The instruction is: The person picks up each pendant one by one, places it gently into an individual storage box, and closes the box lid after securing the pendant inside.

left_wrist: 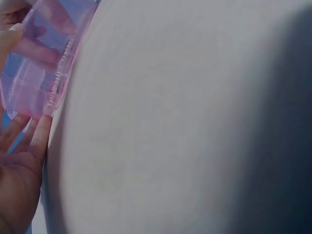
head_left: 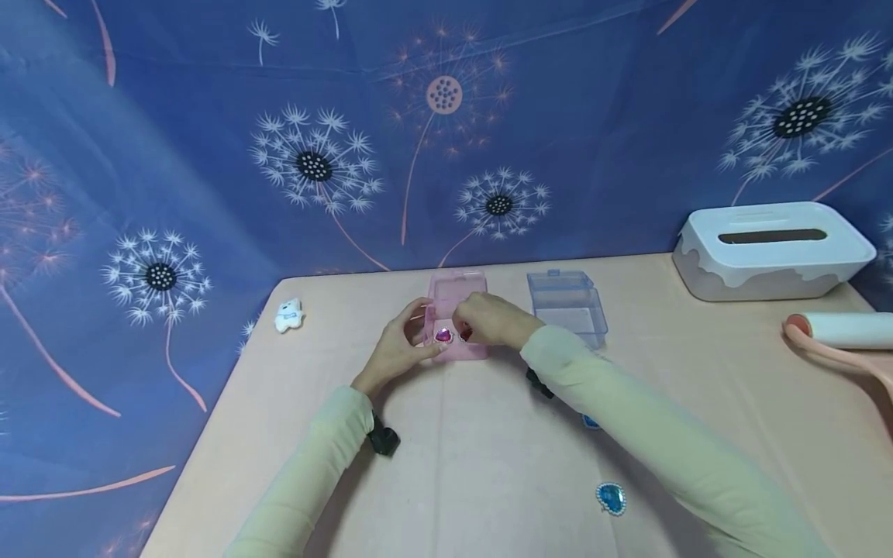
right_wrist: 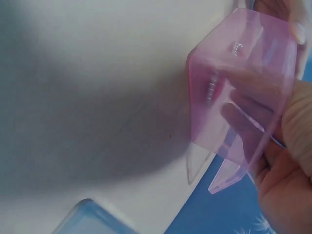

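A small clear pink box [head_left: 474,353] stands with its lid raised at the far middle of the table. My left hand [head_left: 398,345] grips its left side, thumb at the front and fingers toward the back. Inside lies a pink gem [head_left: 443,335] with a beaded rim. The right hand [head_left: 495,316] reaches into the box from the right, its fingertips pinching a second reddish gem [head_left: 465,333], largely covered by the hand. Through the pink wall [right_wrist: 263,44], the right wrist view shows the beaded edges of both gems and the right fingers beside one.
Right of the pink box is an open clear blue box [head_left: 601,318]. A blue heart gem [head_left: 611,498] lies near the front, another blue piece [head_left: 590,421] partly under the right sleeve. A white figurine [head_left: 289,315], tissue box [head_left: 774,267] and white roll [head_left: 851,331] stand toward the sides.
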